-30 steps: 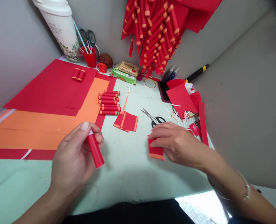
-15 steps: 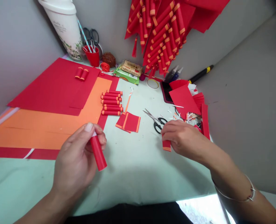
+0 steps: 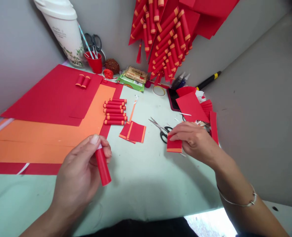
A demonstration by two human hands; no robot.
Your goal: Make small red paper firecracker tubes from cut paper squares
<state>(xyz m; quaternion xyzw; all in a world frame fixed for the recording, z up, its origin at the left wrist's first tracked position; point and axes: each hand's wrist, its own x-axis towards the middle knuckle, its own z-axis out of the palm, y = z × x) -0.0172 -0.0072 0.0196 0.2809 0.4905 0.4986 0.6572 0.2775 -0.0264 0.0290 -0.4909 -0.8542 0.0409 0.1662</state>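
Observation:
My left hand is closed round a red glue stick, thumb on its white top, above the pale green table. My right hand pinches a small red paper piece with an orange edge just off the table, close to black-handled scissors. A short stack of the same red squares lies between my hands. Several finished red paper rolls with orange bands lie in a row on the orange sheet's edge.
Large red and orange sheets cover the left. A white cup, a red pot with scissors, snack packs, a tape ring, a phone and red scraps crowd the back and right. Roll bundles hang on the wall.
My right hand has lifted the red piece from the table and carried it up and to the right, towards the scissors. My left hand keeps the glue stick almost still.

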